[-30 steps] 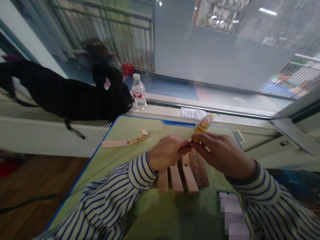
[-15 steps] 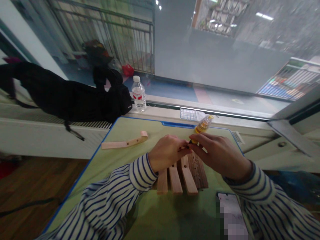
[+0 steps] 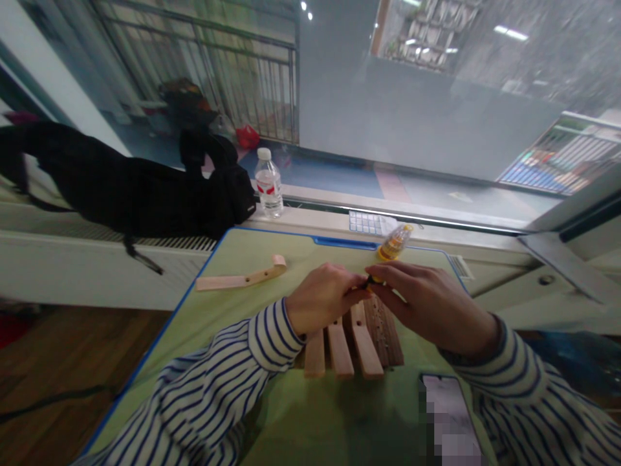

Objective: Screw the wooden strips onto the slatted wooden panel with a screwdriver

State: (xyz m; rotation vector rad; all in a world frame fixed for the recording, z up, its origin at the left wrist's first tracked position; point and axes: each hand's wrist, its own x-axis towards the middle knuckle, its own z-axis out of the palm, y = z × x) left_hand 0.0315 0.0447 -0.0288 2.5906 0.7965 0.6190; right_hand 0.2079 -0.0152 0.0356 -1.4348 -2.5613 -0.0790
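Note:
My right hand (image 3: 427,304) grips a screwdriver with a clear yellow handle (image 3: 394,244) that points away from me, its tip down at a set of wooden slats (image 3: 354,340) lying on the green mat (image 3: 242,310). My left hand (image 3: 323,299) is closed in a pinch right at the tip of the tool, over the far ends of the slats. What the fingers pinch is hidden. Both sleeves are white with blue stripes.
A loose curved wooden piece (image 3: 242,278) lies on the mat to the left. A phone (image 3: 449,417) sits near my right forearm. On the sill behind are a water bottle (image 3: 268,183), a black bag (image 3: 140,194) and a small calculator (image 3: 367,222).
The screwdriver handle has tilted lower and further from me, and my right hand has shifted slightly with it. My left hand stays pinched at the same spot.

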